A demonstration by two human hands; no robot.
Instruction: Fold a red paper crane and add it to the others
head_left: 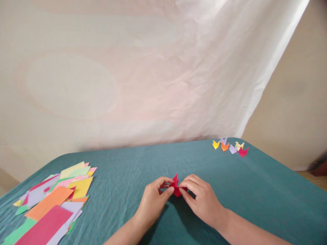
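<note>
Head view, one red folded paper (pixel 176 193), small, sharply pointed at the top, held just above or against the desk (pixel 143 160); we cannot tell whether its lower tip touches. Left hand (pixel 155 194): thumb and fingers brought together on the paper's left side. Right hand (pixel 203 195): thumb and fingers pinched narrow at its right edge, their tips partly hiding it.

Handling, in our judgement: very light, crisp along the creases, easily crumpled or torn at the points, little inclined to slip from dry fingers. We would take hold at the thick folded body, by a light pinch from either side, and spare the thin tips.

Surface: dull green cloth (pixel 122 204), faintly wrinkled to the left of the fingers, covering the desk. Well left of the fingers, one loose heap of coloured paper pieces (pixel 83 187), overlapping: red, orange, yellow, green, lavender, pink. Far beyond the fingers, to the right, six small folded paper birds (pixel 224 147) set close together: two yellow, two lavender, one orange, one red.

Room: beyond the fingers, one pale creased hanging sheet (pixel 158 78); right of it, a beige wall (pixel 291 85); far right, a strip of wooden floor (pixel 313 180) and a dark reddish object (pixel 320 168), too blurred for us to name.
</note>
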